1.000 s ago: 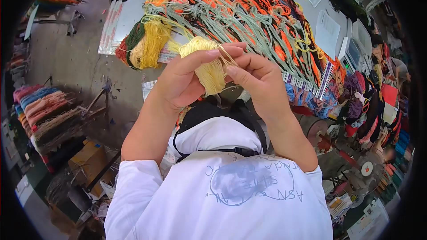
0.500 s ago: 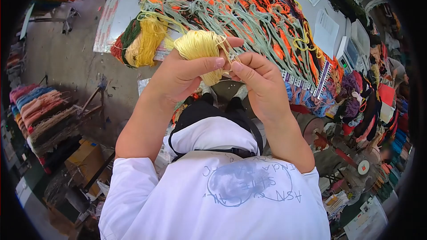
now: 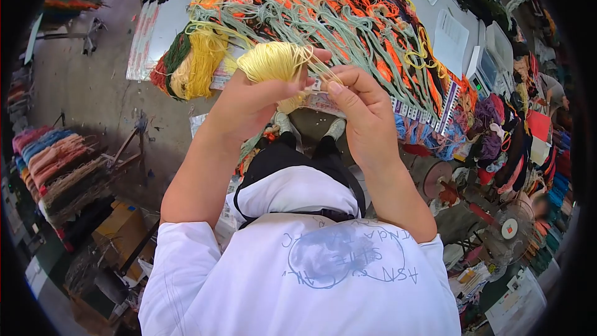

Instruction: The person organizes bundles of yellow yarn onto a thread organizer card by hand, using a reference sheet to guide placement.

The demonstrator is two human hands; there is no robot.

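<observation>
My left hand (image 3: 261, 96) is wrapped round a pale yellow skein of yarn (image 3: 272, 61), its thumb lying across the lower part. A few loose yellow strands (image 3: 320, 70) stretch from the skein to my right hand (image 3: 357, 94), which pinches them between thumb and forefinger. Just beyond both hands, long hanks of grey-green, orange and black yarn (image 3: 311, 22) cover the table. Left of the skein hangs a bundle of yellow yarn (image 3: 208, 59) beside a dark green one (image 3: 177, 55).
White punched strips (image 3: 448, 109) and a paper sheet (image 3: 450, 34) lie on the table's right side. More coloured yarn (image 3: 488, 121) is heaped at right, near a fan (image 3: 510, 229). At left stands a rack of yarn hanks (image 3: 59, 162) with a cardboard box (image 3: 124, 230) below.
My hands have drawn slightly apart, with the yellow strands pulled out longer between them. The left hand and skein have shifted a little leftward.
</observation>
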